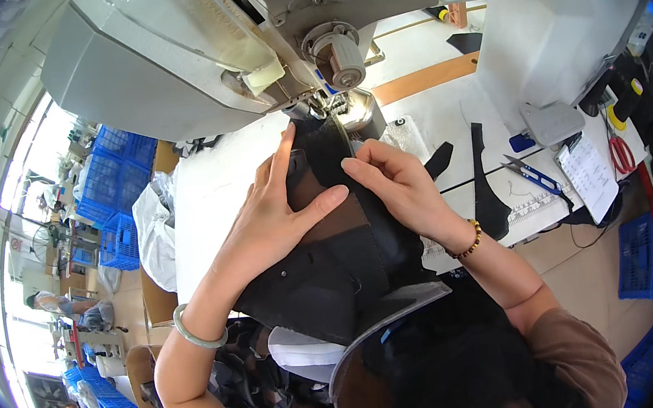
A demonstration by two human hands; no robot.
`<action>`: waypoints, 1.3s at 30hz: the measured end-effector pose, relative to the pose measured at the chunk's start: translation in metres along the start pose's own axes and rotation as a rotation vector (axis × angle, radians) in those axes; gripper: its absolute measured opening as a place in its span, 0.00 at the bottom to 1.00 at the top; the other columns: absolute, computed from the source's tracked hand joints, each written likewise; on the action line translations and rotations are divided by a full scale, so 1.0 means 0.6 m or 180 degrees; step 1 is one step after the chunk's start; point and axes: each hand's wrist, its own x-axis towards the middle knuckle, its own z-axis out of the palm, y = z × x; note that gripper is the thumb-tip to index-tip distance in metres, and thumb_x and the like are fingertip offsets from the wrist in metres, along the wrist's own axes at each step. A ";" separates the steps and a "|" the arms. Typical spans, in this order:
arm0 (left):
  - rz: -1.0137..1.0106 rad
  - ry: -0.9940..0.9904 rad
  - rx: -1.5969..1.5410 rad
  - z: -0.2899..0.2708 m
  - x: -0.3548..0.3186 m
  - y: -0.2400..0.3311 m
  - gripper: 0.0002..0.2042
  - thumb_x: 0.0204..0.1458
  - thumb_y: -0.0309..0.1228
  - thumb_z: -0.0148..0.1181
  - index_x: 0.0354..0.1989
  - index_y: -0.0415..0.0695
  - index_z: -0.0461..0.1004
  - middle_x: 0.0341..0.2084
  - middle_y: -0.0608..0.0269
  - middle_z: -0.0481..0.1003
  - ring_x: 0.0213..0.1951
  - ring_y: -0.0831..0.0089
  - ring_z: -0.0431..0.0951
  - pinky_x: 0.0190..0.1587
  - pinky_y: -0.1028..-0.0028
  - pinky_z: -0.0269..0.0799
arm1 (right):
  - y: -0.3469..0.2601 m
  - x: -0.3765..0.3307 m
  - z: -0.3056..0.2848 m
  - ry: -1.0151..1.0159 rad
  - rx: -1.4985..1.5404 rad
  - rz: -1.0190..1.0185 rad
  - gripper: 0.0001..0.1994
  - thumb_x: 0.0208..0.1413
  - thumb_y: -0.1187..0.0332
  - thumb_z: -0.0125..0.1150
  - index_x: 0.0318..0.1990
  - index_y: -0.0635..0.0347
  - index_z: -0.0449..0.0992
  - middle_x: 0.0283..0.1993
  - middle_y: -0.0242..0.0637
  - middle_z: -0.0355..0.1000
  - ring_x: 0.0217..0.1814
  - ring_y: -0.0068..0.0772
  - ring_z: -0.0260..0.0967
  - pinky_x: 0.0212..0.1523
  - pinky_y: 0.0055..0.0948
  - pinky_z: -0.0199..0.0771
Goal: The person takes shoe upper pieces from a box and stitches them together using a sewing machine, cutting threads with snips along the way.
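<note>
Soft, limp black fabric panel [341, 259] is pressed flat on the white surface [204, 203] — left hand [267, 219] open, right hand [393, 183] pinching its edge. Best held near the seam, below the grey sewing machine's [185, 50] needle.

Bright daylight floods in at the left, where blue crates [115, 177] stand stacked. The white surface [209, 210] carries an orange strip [425, 78]. A tan floor [588, 278] shows lower right beside another blue crate [641, 259].
</note>
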 end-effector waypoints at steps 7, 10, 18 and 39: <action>-0.0075 -0.0020 0.0058 -0.017 -0.003 0.013 0.43 0.46 0.57 0.57 0.67 0.52 0.46 0.56 0.36 0.57 0.59 0.45 0.59 0.57 0.61 0.59 | -0.020 -0.004 0.010 0.0268 -0.0888 -0.0284 0.11 0.58 0.67 0.54 0.27 0.63 0.66 0.17 0.28 0.57 0.20 0.14 0.48 0.19 0.21 0.50; -0.0427 -0.0320 -0.0247 -0.033 -0.002 0.031 0.43 0.46 0.58 0.57 0.67 0.54 0.45 0.56 0.36 0.57 0.56 0.45 0.62 0.56 0.61 0.61 | -0.020 0.000 0.012 0.0285 -0.1015 -0.0365 0.11 0.58 0.69 0.54 0.26 0.64 0.66 0.17 0.32 0.58 0.18 0.16 0.48 0.18 0.23 0.50; -0.0152 -0.0148 -0.0053 -0.032 0.019 0.005 0.43 0.45 0.58 0.57 0.66 0.49 0.48 0.53 0.37 0.61 0.53 0.51 0.67 0.54 0.65 0.63 | -0.018 0.014 0.018 0.0494 -0.1151 -0.0352 0.10 0.57 0.69 0.55 0.27 0.64 0.67 0.17 0.36 0.60 0.15 0.22 0.51 0.16 0.25 0.51; -0.0053 -0.0501 -0.0456 -0.056 0.077 -0.018 0.41 0.46 0.56 0.58 0.57 0.30 0.59 0.46 0.39 0.69 0.50 0.54 0.70 0.52 0.68 0.64 | -0.021 0.052 0.033 0.1045 -0.2318 -0.0785 0.11 0.54 0.67 0.57 0.23 0.63 0.70 0.18 0.43 0.68 0.17 0.45 0.66 0.18 0.35 0.63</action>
